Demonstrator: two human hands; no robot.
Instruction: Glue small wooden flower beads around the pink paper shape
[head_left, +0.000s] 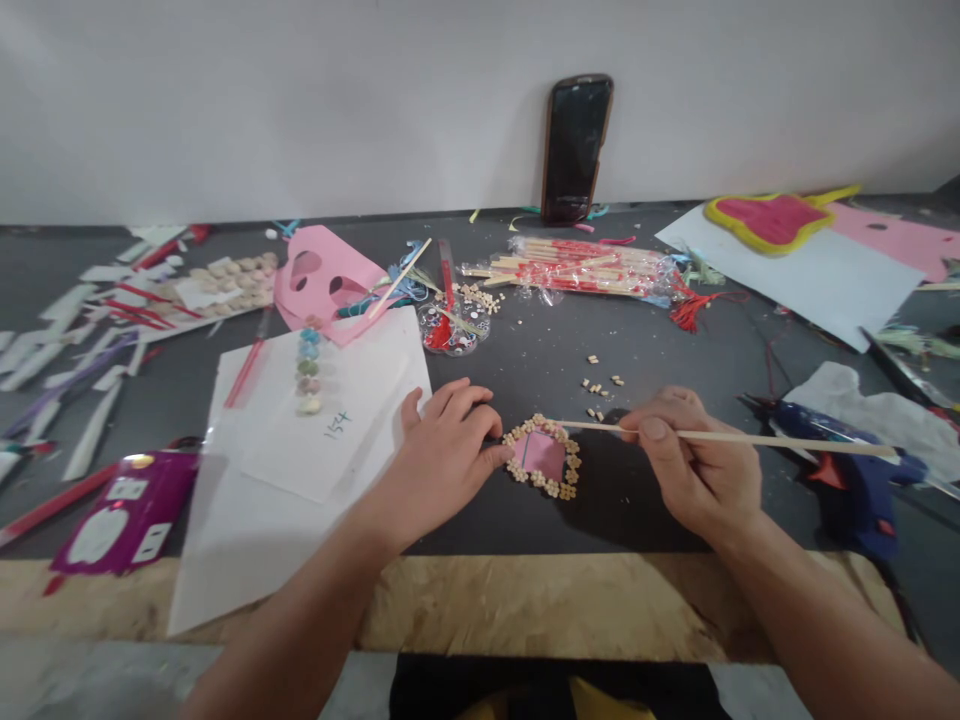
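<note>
A small pink card [544, 457] lies on the dark table, edged with flower-like clusters of tiny wooden pieces. My left hand [450, 435] has its thumb and index finger closed at the card's left edge, the other fingers loosely bent. Between thumb and fingers, my right hand [694, 455] grips a long thin wooden stick [787, 441]. The stick lies nearly level, its thin left tip at the card's upper edge. Just above, several loose wooden bits [596, 388] are scattered on the table.
A blue glue gun [847, 490] lies at the right. Wrapped wooden sticks [585, 268] and a phone [577, 150] leaning on the wall are at the back. White paper [247, 510], a bead tray [454, 328] and a purple box [127, 515] are leftward.
</note>
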